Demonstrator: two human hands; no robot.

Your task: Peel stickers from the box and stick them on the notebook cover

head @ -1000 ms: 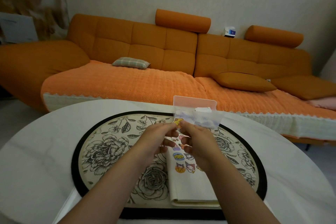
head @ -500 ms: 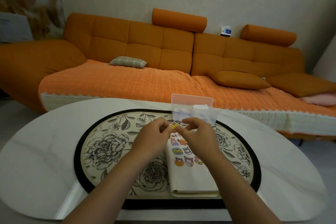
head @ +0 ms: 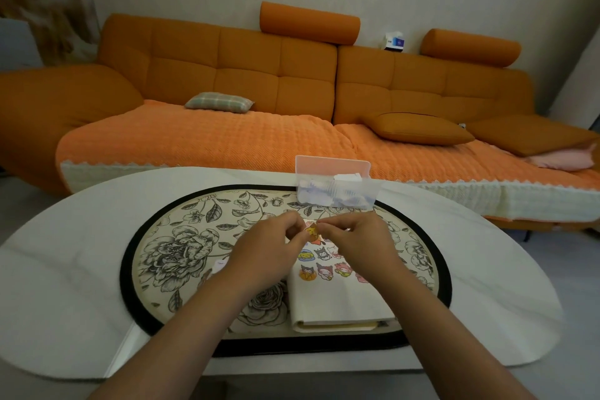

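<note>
Two bare hands met just above the centre of the frame, over the far end of the notebook (head: 341, 299). The left hand (head: 269, 256) had its grip pinched on a small yellow-and-orange sticker (head: 312, 232), thumb and curled fingers closed at its left edge. The right hand (head: 357, 240) had its grip pinched on the same sticker's upper right edge; whether it held the sticker itself or a backing layer could not be told. The sticker was between the two hands, slightly above the cover. The cream notebook lay closed on a floral oval mat (head: 181, 256) with a black border, its near end toward the bottom of the frame. Several cartoon stickers (head: 324, 265) sat in rows on the far half of the cover, partly hidden by the hands. Beyond the hands, at the mat's far edge, stood a clear plastic box (head: 337, 191) with a pink lid (head: 331, 166) standing open behind it. The box held a loose heap of white and bluish paper pieces, too blurred to make out singly. A small pale scrap (head: 220, 265) lay on the mat just left of the left hand. The mat rested on a white rounded bench (head: 65, 253). An orange sofa (head: 227, 75) filled the upper half of the frame, with a plaid cushion (head: 219, 102) on its seat.
</note>
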